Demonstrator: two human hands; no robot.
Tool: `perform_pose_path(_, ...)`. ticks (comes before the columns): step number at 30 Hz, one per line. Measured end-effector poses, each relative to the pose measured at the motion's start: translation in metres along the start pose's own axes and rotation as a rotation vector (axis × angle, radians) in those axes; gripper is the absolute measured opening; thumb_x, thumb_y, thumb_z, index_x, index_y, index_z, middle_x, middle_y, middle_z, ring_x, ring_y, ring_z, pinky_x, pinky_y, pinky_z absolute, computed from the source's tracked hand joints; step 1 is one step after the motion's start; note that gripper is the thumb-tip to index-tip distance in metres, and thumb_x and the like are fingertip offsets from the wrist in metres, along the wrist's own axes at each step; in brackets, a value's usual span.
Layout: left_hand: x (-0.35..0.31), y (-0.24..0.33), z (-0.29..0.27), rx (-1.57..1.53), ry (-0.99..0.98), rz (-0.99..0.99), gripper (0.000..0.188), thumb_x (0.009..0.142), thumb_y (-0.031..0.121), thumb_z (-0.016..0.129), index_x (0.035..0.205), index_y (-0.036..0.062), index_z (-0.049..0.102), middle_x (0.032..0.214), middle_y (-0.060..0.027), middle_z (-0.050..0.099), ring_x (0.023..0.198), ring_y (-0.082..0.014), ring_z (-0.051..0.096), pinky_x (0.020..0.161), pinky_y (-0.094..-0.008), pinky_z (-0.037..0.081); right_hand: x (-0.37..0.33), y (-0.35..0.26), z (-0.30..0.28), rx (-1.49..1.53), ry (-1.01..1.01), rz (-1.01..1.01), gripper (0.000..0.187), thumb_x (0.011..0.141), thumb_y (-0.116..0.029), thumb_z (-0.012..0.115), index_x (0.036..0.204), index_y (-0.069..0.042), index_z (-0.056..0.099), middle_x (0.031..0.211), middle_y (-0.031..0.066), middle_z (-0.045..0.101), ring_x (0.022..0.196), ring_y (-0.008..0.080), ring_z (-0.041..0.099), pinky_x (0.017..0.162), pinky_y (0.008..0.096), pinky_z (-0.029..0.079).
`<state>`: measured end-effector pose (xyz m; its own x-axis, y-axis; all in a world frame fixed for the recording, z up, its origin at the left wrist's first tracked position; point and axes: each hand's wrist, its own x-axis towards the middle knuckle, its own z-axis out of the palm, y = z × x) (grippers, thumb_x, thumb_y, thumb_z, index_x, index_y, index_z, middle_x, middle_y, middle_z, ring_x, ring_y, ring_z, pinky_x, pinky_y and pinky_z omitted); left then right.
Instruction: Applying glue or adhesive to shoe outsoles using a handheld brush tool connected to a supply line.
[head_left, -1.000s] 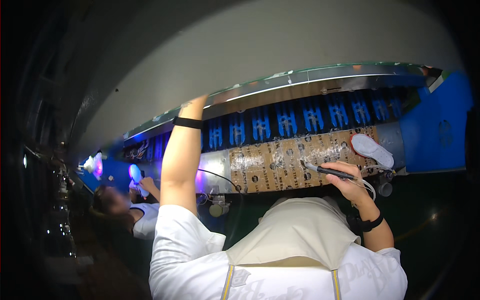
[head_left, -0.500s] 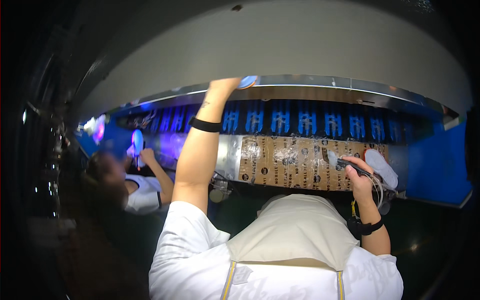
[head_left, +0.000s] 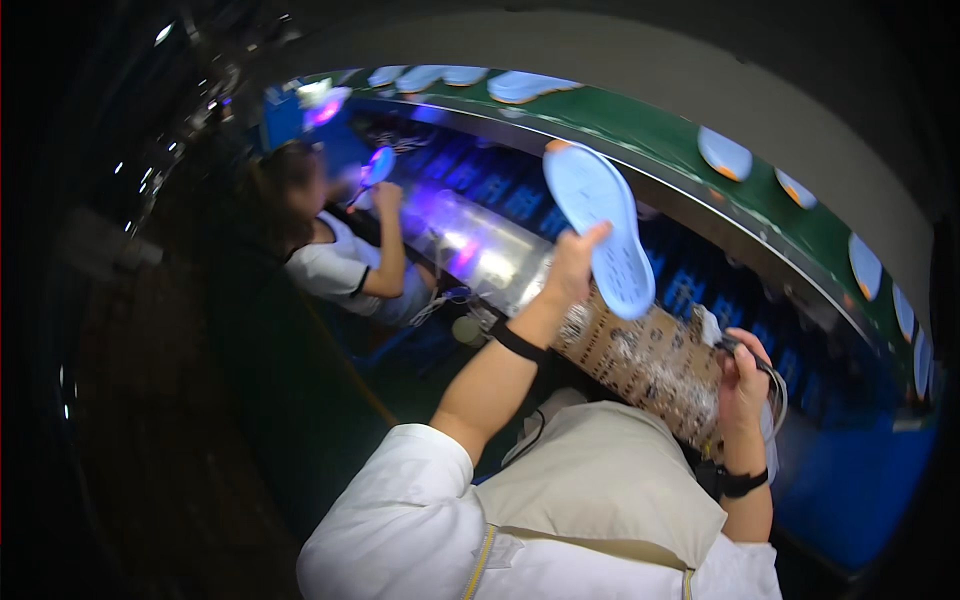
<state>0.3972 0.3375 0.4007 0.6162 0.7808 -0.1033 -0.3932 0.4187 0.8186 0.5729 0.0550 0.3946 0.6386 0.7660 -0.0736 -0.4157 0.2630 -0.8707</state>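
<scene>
My left hand (head_left: pixel 572 262) grips a light blue shoe sole (head_left: pixel 600 190) by its edge, thumb on its face. The sole is raised over the bench, with an orange patch at its far end. Closed in my right hand (head_left: pixel 742 385) is a brush-like tool (head_left: pixel 711 327) with a black handle and a whitish, blurred tip. A pale cable or tube (head_left: pixel 783 395) runs from it down past my wrist. The tool's tip is apart from the sole, to its right. Below both hands lies a bench top covered with printed brown paper (head_left: pixel 655 365).
Beyond the bench runs a green belt (head_left: pixel 650 125) bearing several light blue soles (head_left: pixel 725 153), edged by a metal rail. Blue slotted fixtures (head_left: pixel 685 290) line the bench's back. At left, another person (head_left: pixel 340 250) holds a bluish sole (head_left: pixel 380 165) under purple light.
My left hand has come back from the far rail, bringing a sole over the bench. The view has turned and now shows the belt. My right hand still holds the tool, now more upright.
</scene>
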Motion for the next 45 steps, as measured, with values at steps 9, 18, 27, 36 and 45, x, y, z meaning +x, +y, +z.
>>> perform_pose_path(9, -0.07, -0.054, 0.005, -0.539, -0.271, -0.105, 0.074, 0.105, 0.066, 0.04, 0.148, 0.0068, 0.049, 0.137, -0.0141, 0.063, 0.124, -0.0291, 0.063, 0.11, -0.0479, 0.049, 0.022, -0.008, 0.046, -0.318, -0.212, -0.082, 0.026, 0.091, -0.013, 0.071, 0.111, 0.003, 0.073, 0.091, 0.002, 0.069, 0.075, 0.0069, 0.057, 0.071, 0.0218, 0.047)
perform_pose_path(18, -0.087, -0.052, 0.025, -0.502, -0.378, -0.263, 0.094, 0.098, 0.081, 0.019, 0.155, 0.0085, 0.039, 0.142, -0.0199, 0.058, 0.127, -0.0396, 0.061, 0.11, -0.0557, 0.047, 0.044, -0.025, 0.11, -0.592, -0.237, -0.241, 0.021, 0.091, -0.008, 0.068, 0.11, -0.001, 0.075, 0.081, 0.0039, 0.071, 0.065, 0.0096, 0.064, 0.062, 0.0259, 0.055)
perform_pose_path(27, -0.082, -0.066, 0.031, -0.476, -0.253, -0.325, 0.084, 0.101, 0.074, 0.026, 0.155, 0.0126, 0.043, 0.151, -0.0145, 0.053, 0.138, -0.0316, 0.052, 0.117, -0.0494, 0.042, 0.053, -0.036, 0.085, -0.62, -0.845, -0.302, 0.031, 0.09, -0.011, 0.074, 0.121, -0.007, 0.076, 0.095, 0.0103, 0.072, 0.092, 0.0207, 0.069, 0.081, 0.0335, 0.055)
perform_pose_path(36, -0.067, -0.048, 0.045, -0.582, -0.335, -0.254, 0.076, 0.103, 0.07, 0.027, 0.146, 0.0119, 0.053, 0.138, -0.0104, 0.063, 0.126, -0.0287, 0.062, 0.11, -0.0465, 0.049, 0.051, -0.055, 0.082, -0.786, -0.911, -0.407, 0.028, 0.084, -0.013, 0.082, 0.112, -0.011, 0.079, 0.091, 0.0084, 0.073, 0.085, 0.0259, 0.066, 0.085, 0.0374, 0.049)
perform_pose_path(45, -0.052, -0.029, 0.068, -0.528, -0.291, -0.227, 0.099, 0.09, 0.088, 0.02, 0.131, 0.0068, 0.059, 0.109, -0.0215, 0.067, 0.094, -0.0353, 0.067, 0.084, -0.0499, 0.057, 0.04, -0.064, 0.081, -0.715, -0.99, -0.471, 0.035, 0.083, -0.011, 0.084, 0.117, -0.014, 0.077, 0.084, 0.0059, 0.067, 0.083, 0.0222, 0.063, 0.083, 0.0357, 0.043)
